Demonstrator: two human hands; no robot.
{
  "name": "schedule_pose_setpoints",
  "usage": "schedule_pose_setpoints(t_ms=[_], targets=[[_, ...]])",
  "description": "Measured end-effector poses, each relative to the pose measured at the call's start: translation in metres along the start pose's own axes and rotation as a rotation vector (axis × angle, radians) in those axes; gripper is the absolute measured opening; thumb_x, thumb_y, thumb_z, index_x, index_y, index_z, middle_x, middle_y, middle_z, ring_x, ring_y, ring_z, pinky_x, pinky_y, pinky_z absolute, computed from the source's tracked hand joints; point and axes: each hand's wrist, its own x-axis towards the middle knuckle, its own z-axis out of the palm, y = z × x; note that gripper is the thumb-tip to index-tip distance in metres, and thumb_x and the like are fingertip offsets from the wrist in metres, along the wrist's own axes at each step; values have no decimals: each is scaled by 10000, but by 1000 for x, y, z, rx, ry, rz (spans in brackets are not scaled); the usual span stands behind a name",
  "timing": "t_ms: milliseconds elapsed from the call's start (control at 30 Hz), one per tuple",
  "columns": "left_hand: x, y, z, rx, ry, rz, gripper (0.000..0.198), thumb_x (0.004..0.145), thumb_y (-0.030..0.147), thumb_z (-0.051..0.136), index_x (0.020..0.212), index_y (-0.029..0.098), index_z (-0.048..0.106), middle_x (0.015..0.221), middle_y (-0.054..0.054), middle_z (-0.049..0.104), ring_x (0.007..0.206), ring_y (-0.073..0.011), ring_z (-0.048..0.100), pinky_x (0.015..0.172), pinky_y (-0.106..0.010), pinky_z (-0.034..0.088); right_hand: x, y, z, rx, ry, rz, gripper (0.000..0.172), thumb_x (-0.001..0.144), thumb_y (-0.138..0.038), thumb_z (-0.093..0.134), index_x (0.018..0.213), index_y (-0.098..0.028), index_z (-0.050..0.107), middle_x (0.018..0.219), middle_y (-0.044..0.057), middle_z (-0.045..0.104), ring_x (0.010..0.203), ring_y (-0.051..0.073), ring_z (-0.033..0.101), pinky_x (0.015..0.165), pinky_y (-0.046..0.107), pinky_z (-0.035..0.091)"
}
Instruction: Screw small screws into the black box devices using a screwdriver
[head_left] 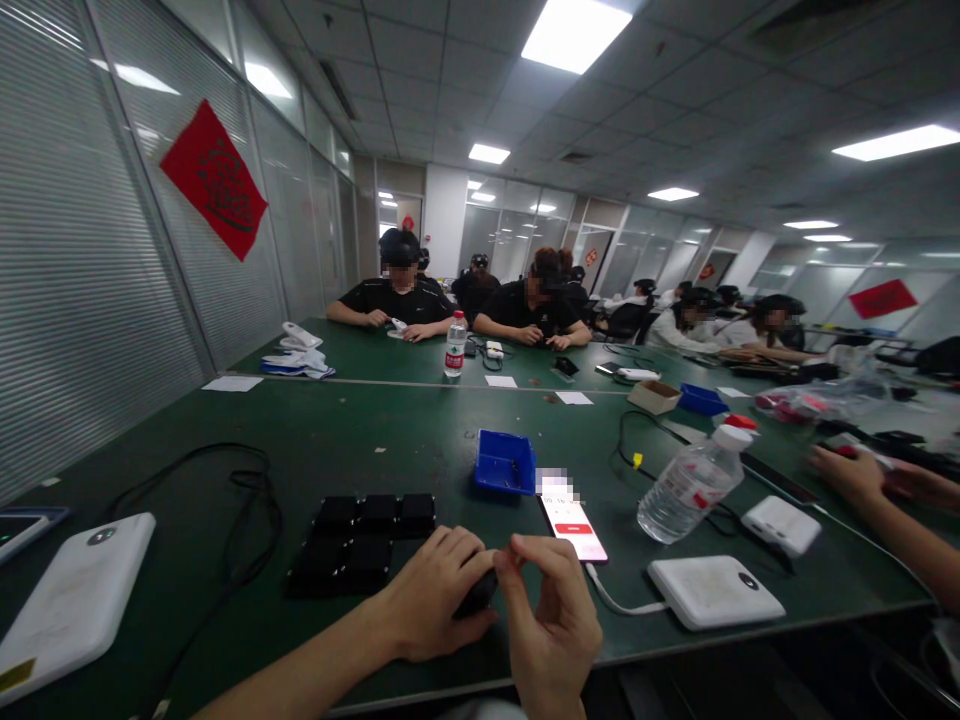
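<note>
My left hand (442, 590) rests low over the near edge of the green table, its fingers wrapped round a small black rounded part (478, 595). Beside it, my right hand (555, 610) is closed in a pinch at the top of that part. Whatever the right fingertips hold, if anything, is too small to make out. Several black square boxes (366, 560) lie in rows to the left of my hands. A blue tray (491, 480) with a few tiny dark pieces in it stands just beyond.
A lit phone (574, 525) is cabled to a white power bank (716, 592). A water bottle (694, 485) stands to the right, and another white power bank (82, 600) lies at left. Black cables (251, 520) cross the table (300, 425). A co-worker's hands (862, 475) are at far right.
</note>
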Motion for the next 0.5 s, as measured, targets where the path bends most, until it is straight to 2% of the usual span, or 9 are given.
schedule_pose_setpoints(t_ms=[167, 367, 500], targets=[[1, 1, -1, 56, -29, -42, 421, 880, 301, 700, 1259, 210, 541, 1146, -80, 635, 1013, -279, 590, 909, -439, 478, 0, 0, -1, -5, 34, 2, 237, 860, -76, 757, 1027, -234, 696, 895, 15, 601, 778, 148, 618, 682, 282, 542], [1, 0, 1, 61, -28, -44, 537, 886, 334, 714, 1357, 208, 491, 1162, -74, 643, 1022, -282, 595, 903, -437, 467, 4, -3, 1, 9, 53, 0, 207, 862, -92, 760, 999, -225, 679, 883, 7, 587, 736, 136, 605, 647, 267, 529], [1, 0, 1, 79, -32, -48, 504, 900, 357, 708, 1334, 206, 501, 1132, -70, 650, 1000, -286, 608, 890, -445, 465, 5, -3, 3, 32, 92, 5, 192, 852, -115, 778, 969, -216, 664, 847, -2, 573, 684, 125, 575, 602, 250, 523]])
